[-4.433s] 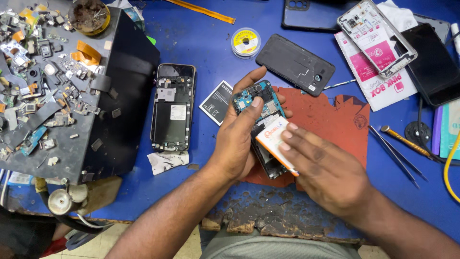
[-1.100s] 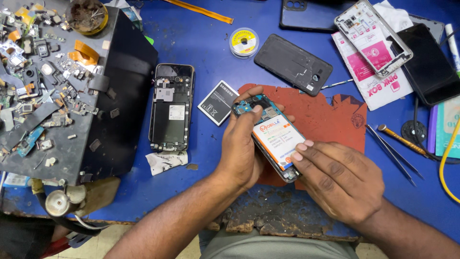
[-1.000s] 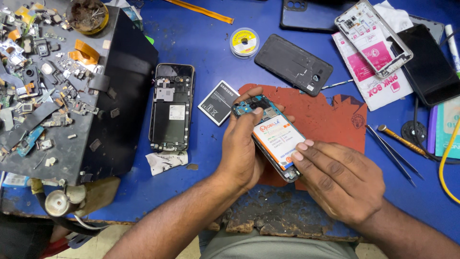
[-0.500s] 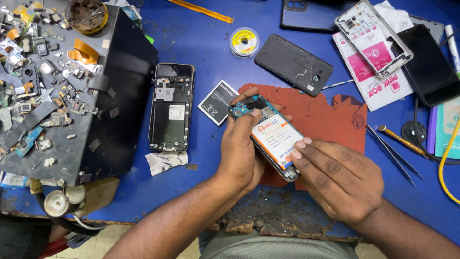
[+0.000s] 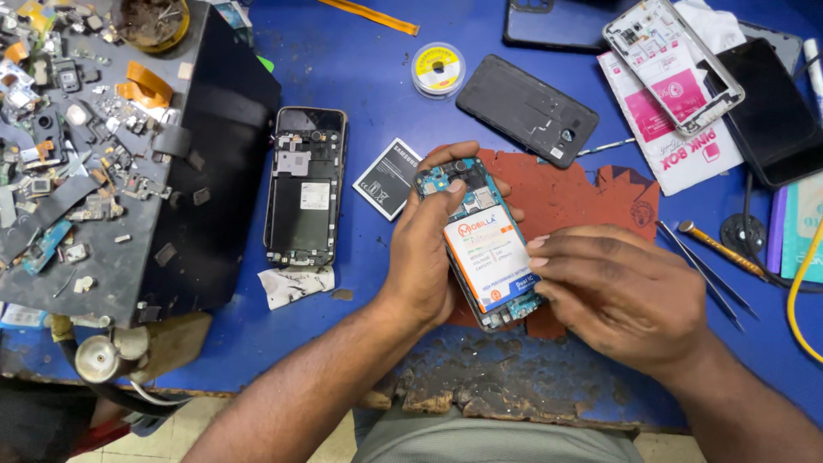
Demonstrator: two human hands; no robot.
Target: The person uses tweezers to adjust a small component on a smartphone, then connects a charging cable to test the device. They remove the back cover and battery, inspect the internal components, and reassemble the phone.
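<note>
Left hand (image 5: pixel 433 249) is wrapped around an opened phone (image 5: pixel 484 249) with its back off, thumb on the top edge near the exposed teal circuit board; its palm hides the phone's left edge. Right hand (image 5: pixel 621 287) is curled against the phone's right side, fingertips (image 5: pixel 538 244) touching the white-and-orange battery (image 5: pixel 489 253) seated in the phone; it grips nothing of its own that I can tell. The phone's lower right corner is hidden by the right hand. The phone is held just above a rust-red mat (image 5: pixel 583 193) with a ragged, cut outline, at the centre of the blue bench (image 5: pixel 360 77).

Just left of the left hand a dark rectangular battery (image 5: pixel 386 178) with a white border lies flat. Further left, a second phone frame (image 5: pixel 304 184), black, back off, with a crumpled white scrap (image 5: pixel 296 285) below it. A black back cover (image 5: pixel 525 110), matte plastic with a camera hole, lies above the mat. A round reel (image 5: pixel 438 69) with a yellow core sits near the top. Top right: a silver phone frame (image 5: pixel 673 64) on a pink-and-white printed packet (image 5: pixel 677 129), partly covered. A black glossy screen (image 5: pixel 771 107) lies beside it. Metal tweezers (image 5: pixel 703 270) lie right of the mat. A grey tray (image 5: pixel 77 171) at left holds small parts too tiny to sort out. The bench's front edge (image 5: pixel 497 390) is chipped and crusted brown.
</note>
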